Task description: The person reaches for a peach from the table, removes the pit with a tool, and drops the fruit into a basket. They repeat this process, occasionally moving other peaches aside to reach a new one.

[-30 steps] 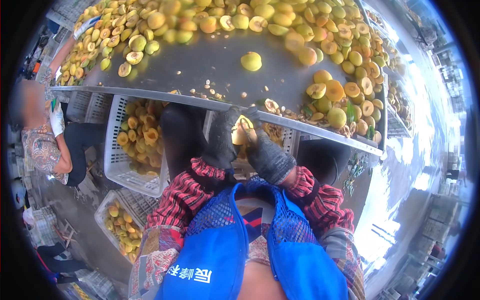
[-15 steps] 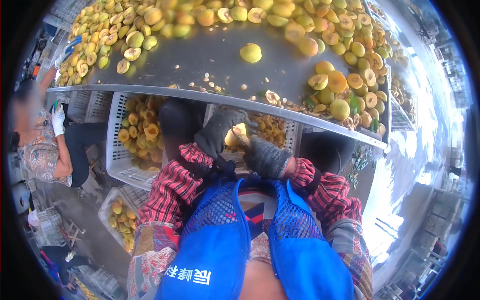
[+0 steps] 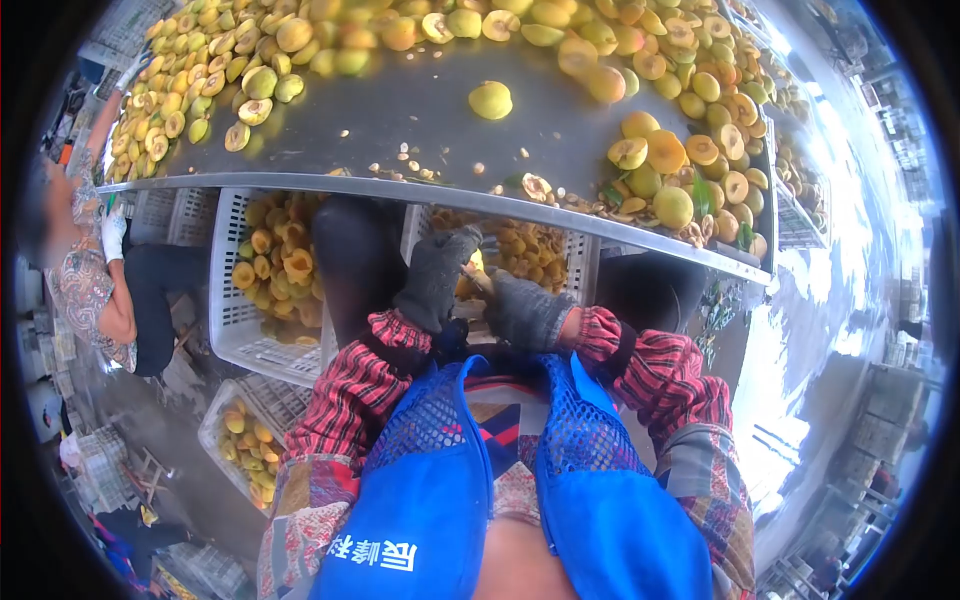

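Observation:
My left hand, in a dark grey work glove, is closed around a piece of yellow stone fruit above a white crate. The fruit shows a pale cut face and is partly covered by the fingers. Close beside it, my right hand, also gloved, is closed on a small slim tool whose tip meets the fruit. Most of the tool is hidden by the glove. Beneath both hands, the crate holds many yellow-brown fruit pieces.
A metal table ahead carries heaped yellow fruit, whole and halved, with scattered pits. Its metal edge runs just beyond my hands. Fruit-filled white crates stand at left. A co-worker sits further left.
My left hand has turned and covers more of the fruit. My right hand stays close against it with the tool. The co-worker's far arm has shifted, and the whole view has moved slightly.

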Demonstrator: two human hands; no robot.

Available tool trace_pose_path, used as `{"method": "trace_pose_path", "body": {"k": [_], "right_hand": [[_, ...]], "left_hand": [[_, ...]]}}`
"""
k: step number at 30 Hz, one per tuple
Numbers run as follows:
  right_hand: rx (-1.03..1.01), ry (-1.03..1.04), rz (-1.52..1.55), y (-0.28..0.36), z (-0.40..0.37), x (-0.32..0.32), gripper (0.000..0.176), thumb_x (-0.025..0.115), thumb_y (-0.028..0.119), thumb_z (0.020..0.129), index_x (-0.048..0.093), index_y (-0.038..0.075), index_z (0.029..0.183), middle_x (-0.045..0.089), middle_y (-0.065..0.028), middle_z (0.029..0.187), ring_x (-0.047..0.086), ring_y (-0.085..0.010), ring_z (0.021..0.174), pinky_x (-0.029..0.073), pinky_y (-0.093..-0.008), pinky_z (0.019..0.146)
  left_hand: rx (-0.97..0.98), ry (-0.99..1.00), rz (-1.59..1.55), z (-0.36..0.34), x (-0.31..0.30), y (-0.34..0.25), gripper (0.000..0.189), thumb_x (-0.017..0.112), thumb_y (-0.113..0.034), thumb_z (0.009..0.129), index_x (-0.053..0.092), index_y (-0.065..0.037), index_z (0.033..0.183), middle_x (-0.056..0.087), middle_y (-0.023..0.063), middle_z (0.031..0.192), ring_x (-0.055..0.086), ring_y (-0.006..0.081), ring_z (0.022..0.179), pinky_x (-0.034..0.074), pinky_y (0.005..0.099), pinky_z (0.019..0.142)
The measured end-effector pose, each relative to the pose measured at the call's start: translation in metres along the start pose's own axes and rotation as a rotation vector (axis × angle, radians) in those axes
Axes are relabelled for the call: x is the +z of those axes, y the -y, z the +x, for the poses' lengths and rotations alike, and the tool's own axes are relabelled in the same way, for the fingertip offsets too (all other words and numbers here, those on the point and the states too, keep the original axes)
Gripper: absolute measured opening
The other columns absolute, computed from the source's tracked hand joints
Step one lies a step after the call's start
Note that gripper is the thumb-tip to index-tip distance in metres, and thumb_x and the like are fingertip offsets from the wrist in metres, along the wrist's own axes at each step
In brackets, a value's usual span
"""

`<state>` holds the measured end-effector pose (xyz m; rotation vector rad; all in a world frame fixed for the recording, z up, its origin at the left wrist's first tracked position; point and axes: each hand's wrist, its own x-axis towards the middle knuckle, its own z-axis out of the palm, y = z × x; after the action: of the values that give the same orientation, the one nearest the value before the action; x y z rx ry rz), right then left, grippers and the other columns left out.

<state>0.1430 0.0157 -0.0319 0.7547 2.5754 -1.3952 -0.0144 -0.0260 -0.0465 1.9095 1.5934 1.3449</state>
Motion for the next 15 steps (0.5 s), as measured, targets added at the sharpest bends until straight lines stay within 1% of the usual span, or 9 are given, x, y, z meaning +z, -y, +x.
{"method": "trace_pose_path", "body": {"k": [1,3,5,7,10,11,12,13,15], "right_hand": [[-0.015,-0.045,-0.036,-0.002,-0.001,0.001,0.046,0.052,0.008,0.073,0.040,-0.001,0.116,0.053,-0.0199,0.072,0.056,-0.0340,0.069,0.043,-0.0399,0.061],[-0.015,-0.039,-0.022,0.000,-0.003,-0.001,0.046,0.051,0.009,0.072,0.040,-0.001,0.116,0.054,-0.0208,0.073,0.056,-0.0346,0.070,0.044,-0.0402,0.061],[-0.029,-0.029,-0.014,0.007,0.003,-0.008,0.046,0.051,0.009,0.072,0.040,-0.001,0.115,0.055,-0.0217,0.074,0.056,-0.0352,0.071,0.044,-0.0406,0.061],[0.144,0.186,0.077,0.016,0.009,-0.012,0.042,0.052,0.011,0.071,0.041,-0.002,0.110,0.056,-0.0222,0.076,0.056,-0.0363,0.074,0.044,-0.0408,0.061],[0.137,0.210,0.107,0.015,0.012,-0.009,0.036,0.055,0.015,0.071,0.046,-0.003,0.100,0.056,-0.0226,0.077,0.056,-0.0365,0.076,0.044,-0.0407,0.063],[0.138,0.211,0.110,0.007,0.013,-0.001,0.036,0.055,0.015,0.071,0.046,-0.003,0.100,0.056,-0.0226,0.077,0.056,-0.0365,0.076,0.044,-0.0407,0.063],[0.012,0.061,0.101,-0.005,0.015,0.012,0.033,0.056,0.017,0.072,0.049,0.002,0.101,0.056,-0.0204,0.071,0.057,-0.0349,0.068,0.044,-0.0405,0.058],[-0.113,-0.088,0.090,-0.016,0.016,0.023,0.031,0.056,0.018,0.072,0.052,0.008,0.101,0.056,-0.0182,0.065,0.057,-0.0333,0.060,0.045,-0.0404,0.054],[-0.168,-0.014,0.075,-0.018,0.019,0.019,0.031,0.055,0.019,0.073,0.051,0.008,0.101,0.056,-0.0200,0.069,0.057,-0.0331,0.060,0.045,-0.0405,0.054]], "left_hand": [[0.003,0.007,-0.009,-0.001,0.004,0.000,0.023,0.054,-0.017,0.080,0.060,0.000,0.094,0.062,0.0089,0.088,0.059,0.0152,0.079,0.046,0.0241,0.069],[-0.649,0.008,-0.682,0.004,0.006,-0.010,0.024,0.052,-0.017,0.081,0.060,0.001,0.095,0.062,0.0083,0.087,0.058,0.0119,0.081,0.046,0.0231,0.070],[-0.626,0.024,-0.705,0.004,0.009,-0.002,0.024,0.052,-0.016,0.081,0.060,0.002,0.095,0.062,0.0088,0.087,0.058,0.0123,0.079,0.046,0.0234,0.068],[-0.615,0.037,-0.720,0.000,0.009,0.004,0.025,0.052,-0.015,0.081,0.060,0.003,0.095,0.062,0.0092,0.086,0.058,0.0128,0.077,0.046,0.0238,0.067],[-0.524,0.083,-0.622,-0.001,0.005,0.003,0.024,0.053,-0.015,0.080,0.060,0.005,0.092,0.063,0.0099,0.086,0.057,0.0133,0.074,0.046,0.0246,0.066],[-0.792,0.072,-0.716,0.005,0.001,-0.006,0.024,0.053,-0.015,0.079,0.060,0.005,0.091,0.062,0.0095,0.085,0.057,0.0133,0.073,0.046,0.0248,0.065],[-1.064,0.060,-0.804,0.009,0.000,-0.011,0.024,0.054,-0.016,0.079,0.060,0.005,0.089,0.062,0.0090,0.084,0.057,0.0133,0.071,0.046,0.0251,0.064],[-1.068,0.061,-0.805,0.009,0.000,-0.012,0.024,0.054,-0.016,0.079,0.060,0.005,0.089,0.062,0.0090,0.084,0.057,0.0133,0.071,0.046,0.0251,0.064],[-1.138,0.033,-0.841,0.011,0.000,-0.012,0.021,0.055,-0.017,0.077,0.059,0.002,0.086,0.057,0.0052,0.071,0.055,0.0125,0.058,0.045,0.0234,0.052]]}}
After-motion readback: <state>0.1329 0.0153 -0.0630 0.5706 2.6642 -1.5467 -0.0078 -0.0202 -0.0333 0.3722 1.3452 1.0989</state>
